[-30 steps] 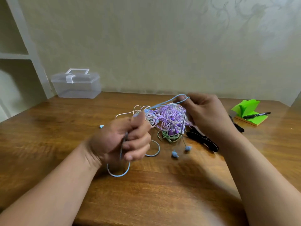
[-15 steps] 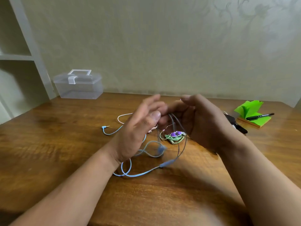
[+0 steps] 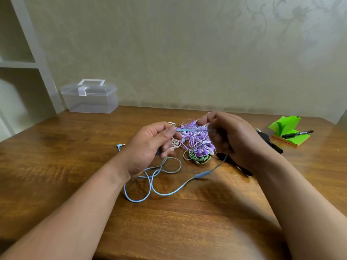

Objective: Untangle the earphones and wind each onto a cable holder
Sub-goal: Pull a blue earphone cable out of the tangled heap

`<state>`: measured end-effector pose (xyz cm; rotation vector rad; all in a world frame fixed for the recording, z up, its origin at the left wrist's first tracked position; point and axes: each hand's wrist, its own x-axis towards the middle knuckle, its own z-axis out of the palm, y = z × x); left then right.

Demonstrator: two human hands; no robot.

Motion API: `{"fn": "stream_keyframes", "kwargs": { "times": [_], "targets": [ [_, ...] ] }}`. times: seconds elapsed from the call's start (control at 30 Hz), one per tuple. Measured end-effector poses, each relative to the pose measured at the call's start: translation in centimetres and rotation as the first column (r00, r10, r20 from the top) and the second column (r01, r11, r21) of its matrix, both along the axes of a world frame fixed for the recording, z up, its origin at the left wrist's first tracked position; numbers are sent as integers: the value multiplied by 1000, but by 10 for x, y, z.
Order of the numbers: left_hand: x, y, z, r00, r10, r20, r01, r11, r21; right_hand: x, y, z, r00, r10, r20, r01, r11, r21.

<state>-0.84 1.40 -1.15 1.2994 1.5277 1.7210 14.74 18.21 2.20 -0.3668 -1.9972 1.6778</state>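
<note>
Blue cable [image 3: 180, 187]: I am holding one stretch taut in the air between both hands, just in front of the purple tangle [image 3: 195, 139], probably to lift it free of that mass. Left hand [image 3: 150, 145] is pinching it at the thumb; right hand [image 3: 232, 139] fingers [image 3: 216, 136] are curling round the other end. Slack is looping on the tabletop [image 3: 75, 166] below, plug [image 3: 120, 146] lying off left. Black pieces [image 3: 272, 144], likely holders, are sitting by my right hand, within reach for winding.
</note>
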Motion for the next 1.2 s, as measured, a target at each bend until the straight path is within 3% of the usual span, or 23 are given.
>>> {"fn": "stream_keyframes", "kwargs": {
  "times": [0.1,0.23,0.33,0.4,0.5,0.57,0.63,0.7,0.8,0.87,0.97,1.03,1.1,1.2],
  "targets": [
    [5,3,-1,992,54,-115,-62,996,-66,2,-4,-3,992,-40,121,24,990,137],
    [14,9,6,960,32,-278,-84,980,-178,-10,-14,-14,991,-28,130,-27,917,398],
    [6,13,17,833,27,-552,-138,977,-161,-11,-18,-14,990,5,139,-61,914,400],
    [1,13,28,750,19,-661,-199,960,-197,-4,-15,-6,991,-88,100,36,898,438],
    [-2,13,46,629,-65,-775,-212,944,-252,7,-12,17,941,-338,33,245,744,622],
    [1,13,55,607,-143,-781,-165,939,-300,10,-11,33,910,-402,96,202,635,745],
    [7,13,61,624,-231,-747,-92,927,-363,8,-12,44,920,-339,194,96,678,729],
    [10,17,60,701,-224,-677,-44,934,-355,1,-17,47,950,-222,218,40,783,621],
    [4,36,45,908,14,-419,-88,984,-158,-8,-15,26,972,-7,236,-61,958,281],
    [0,45,32,970,102,-221,-124,989,-86,-9,-5,8,974,-9,227,-52,965,258],
    [-3,48,16,999,-4,-46,-3,990,-141,-12,12,-5,976,-181,121,134,937,324],
    [-4,48,12,993,-96,67,108,972,-209,-18,21,-6,976,-218,22,209,956,208],
    [-3,45,14,970,-166,175,199,961,-191,-24,23,-6,964,-262,-40,265,954,141],
    [0,42,16,922,-235,308,283,951,-122,-33,22,-9,954,-300,-27,299,935,192]
  ]
}}
